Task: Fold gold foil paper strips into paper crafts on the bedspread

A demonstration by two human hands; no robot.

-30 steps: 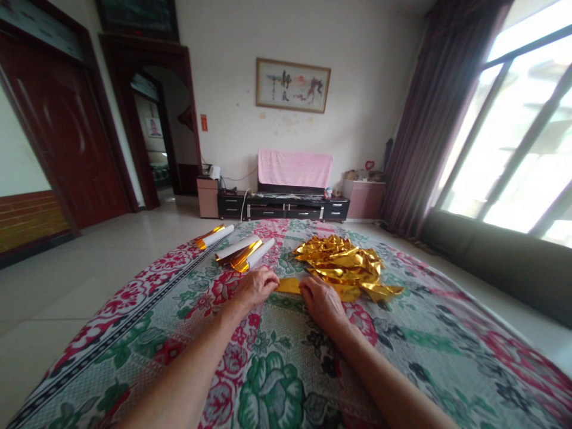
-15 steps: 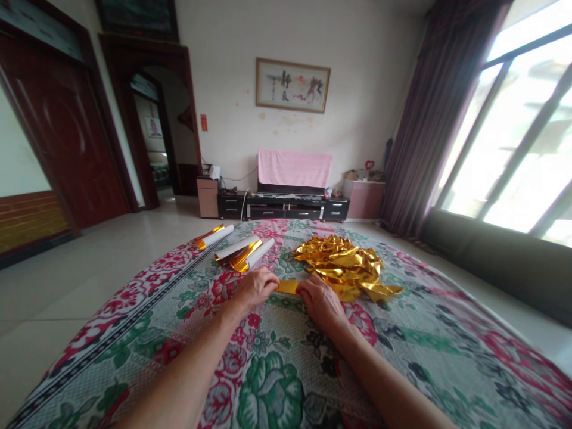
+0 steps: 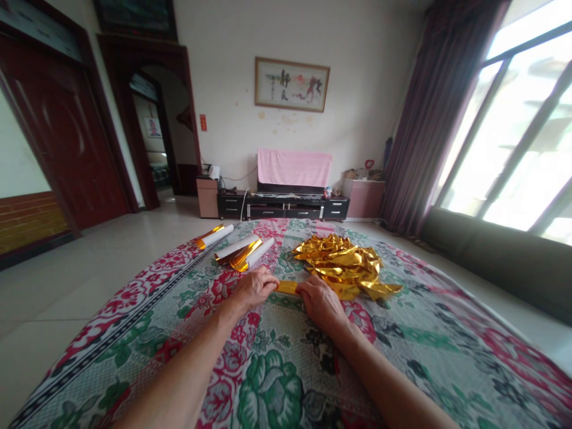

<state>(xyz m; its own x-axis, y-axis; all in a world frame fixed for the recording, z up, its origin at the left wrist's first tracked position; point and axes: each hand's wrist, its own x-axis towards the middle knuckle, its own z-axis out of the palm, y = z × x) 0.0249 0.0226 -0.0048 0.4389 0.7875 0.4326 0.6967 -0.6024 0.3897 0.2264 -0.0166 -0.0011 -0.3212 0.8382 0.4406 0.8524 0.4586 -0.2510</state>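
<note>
My left hand (image 3: 255, 288) and my right hand (image 3: 320, 301) rest on a flowered cloth (image 3: 277, 369), fingers closed, each pinching one end of a small gold foil sheet (image 3: 288, 287) that lies flat between them. Just beyond my right hand sits a pile of folded gold foil pieces (image 3: 343, 265). Beyond my left hand lie rolled sheets (image 3: 245, 251) with white backs and gold fronts, and one more roll (image 3: 214, 236) further left.
The cloth covers a broad surface with tiled floor (image 3: 89, 262) to the left. A dark TV cabinet (image 3: 286, 205) with a pink cloth (image 3: 294, 167) stands at the far wall. A dark bolster (image 3: 500, 256) runs along the window on the right.
The visible strip of gold foil between my hands has become shorter as my right hand edged left toward my left hand. My left hand has stayed put.
</note>
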